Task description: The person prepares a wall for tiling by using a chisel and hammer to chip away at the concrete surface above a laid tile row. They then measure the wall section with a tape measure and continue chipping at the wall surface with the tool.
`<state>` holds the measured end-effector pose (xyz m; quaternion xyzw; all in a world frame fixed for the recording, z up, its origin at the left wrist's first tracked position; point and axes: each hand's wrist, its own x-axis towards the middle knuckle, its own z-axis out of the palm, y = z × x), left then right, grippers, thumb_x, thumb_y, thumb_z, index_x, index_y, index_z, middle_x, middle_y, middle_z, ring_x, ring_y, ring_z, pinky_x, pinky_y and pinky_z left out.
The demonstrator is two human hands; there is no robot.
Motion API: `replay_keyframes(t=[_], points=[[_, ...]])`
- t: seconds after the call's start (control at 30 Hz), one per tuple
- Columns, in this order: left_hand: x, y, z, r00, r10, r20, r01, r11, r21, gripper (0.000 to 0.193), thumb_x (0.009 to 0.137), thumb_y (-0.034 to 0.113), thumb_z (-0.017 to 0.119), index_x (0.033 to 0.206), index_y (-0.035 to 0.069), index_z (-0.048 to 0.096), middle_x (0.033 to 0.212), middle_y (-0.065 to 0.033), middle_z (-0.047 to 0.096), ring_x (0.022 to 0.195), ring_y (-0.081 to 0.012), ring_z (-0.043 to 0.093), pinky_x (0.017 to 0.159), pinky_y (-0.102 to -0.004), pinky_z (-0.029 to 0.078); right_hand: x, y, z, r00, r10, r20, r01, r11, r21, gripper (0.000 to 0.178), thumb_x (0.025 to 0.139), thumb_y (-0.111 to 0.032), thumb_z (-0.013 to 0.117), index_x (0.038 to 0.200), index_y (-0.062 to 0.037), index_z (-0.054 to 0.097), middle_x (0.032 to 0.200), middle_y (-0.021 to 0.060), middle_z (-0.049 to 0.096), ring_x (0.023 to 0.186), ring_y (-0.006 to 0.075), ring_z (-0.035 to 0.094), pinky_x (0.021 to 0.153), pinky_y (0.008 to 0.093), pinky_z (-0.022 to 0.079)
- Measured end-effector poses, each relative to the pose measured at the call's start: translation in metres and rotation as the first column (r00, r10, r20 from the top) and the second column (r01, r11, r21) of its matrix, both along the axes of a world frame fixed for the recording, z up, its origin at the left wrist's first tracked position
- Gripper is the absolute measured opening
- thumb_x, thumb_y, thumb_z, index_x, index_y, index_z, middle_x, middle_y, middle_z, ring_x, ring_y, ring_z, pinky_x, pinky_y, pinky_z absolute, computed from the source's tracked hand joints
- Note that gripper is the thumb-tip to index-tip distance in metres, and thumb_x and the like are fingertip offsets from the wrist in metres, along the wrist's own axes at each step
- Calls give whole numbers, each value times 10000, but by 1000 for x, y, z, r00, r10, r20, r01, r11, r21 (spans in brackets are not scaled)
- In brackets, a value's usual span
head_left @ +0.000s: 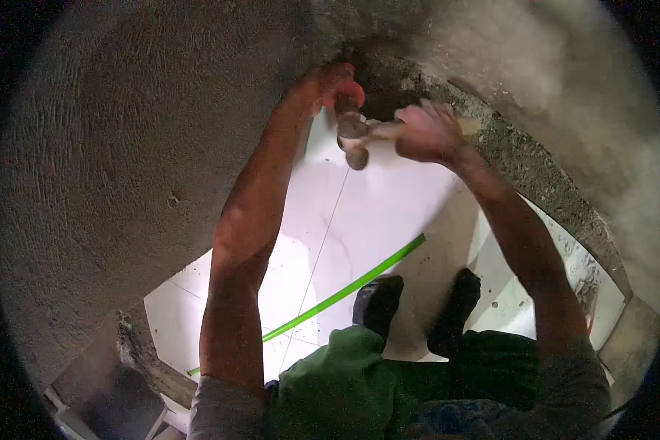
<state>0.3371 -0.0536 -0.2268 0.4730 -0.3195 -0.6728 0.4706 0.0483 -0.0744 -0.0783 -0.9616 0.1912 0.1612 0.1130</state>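
Up at the wall corner, my left hand (328, 82) is closed round a chisel with an orange-red guard (353, 93); its tip is hidden against the dark, rough patch. In my right hand (430, 132) is a hammer (353, 128), gripped by its pale handle, which sticks out past the fist on the right. The hammer's head is just below the guard, in front of the chisel; whether the two touch I cannot tell. Both hands are slightly smeared by motion.
Rough grey plaster wall (139, 139) rises on the left, a smoother wall (565, 95) on the right with a broken lower edge (524, 154). A bright green strip (345, 292) lies across the white tiled floor (308, 257), near my dark-shod feet (378, 304). A dark panel (114, 403) stands lower left.
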Motion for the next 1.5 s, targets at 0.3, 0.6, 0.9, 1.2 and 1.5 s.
replay_keyframes(t=[0.3, 0.6, 0.9, 1.2, 1.5], points=[[-22, -13, 13, 993, 96, 76, -87, 990, -107, 559, 889, 472, 790, 1242, 54, 672, 1138, -80, 695, 1030, -214, 654, 906, -411, 538, -23, -1, 13, 794, 381, 474, -478, 873, 100, 345, 709, -327, 723, 997, -136, 704, 917, 89, 639, 945, 304, 626, 848, 528, 468], [-18, -12, 42, 997, 81, 3, -81, 996, -33, 488, 963, 410, 711, 1297, 59, 649, 1150, -99, 703, 1029, -261, 680, 879, -421, 566, -32, 32, 34, 798, 280, 535, -349, 936, 31, 375, 606, -245, 728, 968, -152, 703, 792, 94, 632, 820, 317, 663, 821, 517, 514], [-33, 2, 38, 928, 128, 349, -176, 978, 108, 540, 1009, 432, 638, 1430, 101, 562, 1328, -132, 608, 1197, -262, 583, 948, -430, 534, -20, 39, 45, 979, -183, 87, 173, 979, 111, 311, 725, -248, 643, 1005, -118, 682, 883, 140, 703, 1038, 386, 654, 899, 550, 483], [-62, 42, 42, 958, 189, 217, -170, 980, -100, 450, 895, 593, 731, 816, 157, 653, 751, 33, 591, 688, -121, 523, 666, -344, 437, -62, 74, 49, 987, -156, -36, 158, 985, 62, 218, 694, -233, 695, 877, -121, 654, 768, 87, 702, 822, 333, 706, 780, 499, 534], [-61, 36, 32, 971, 119, 208, -110, 992, -55, 583, 852, 700, 723, 657, 201, 493, 646, 71, 450, 621, -100, 402, 584, -331, 296, -53, 98, 44, 992, 124, 35, -128, 980, 155, 320, 696, -322, 729, 967, -153, 701, 887, 104, 707, 864, 289, 707, 798, 482, 530]])
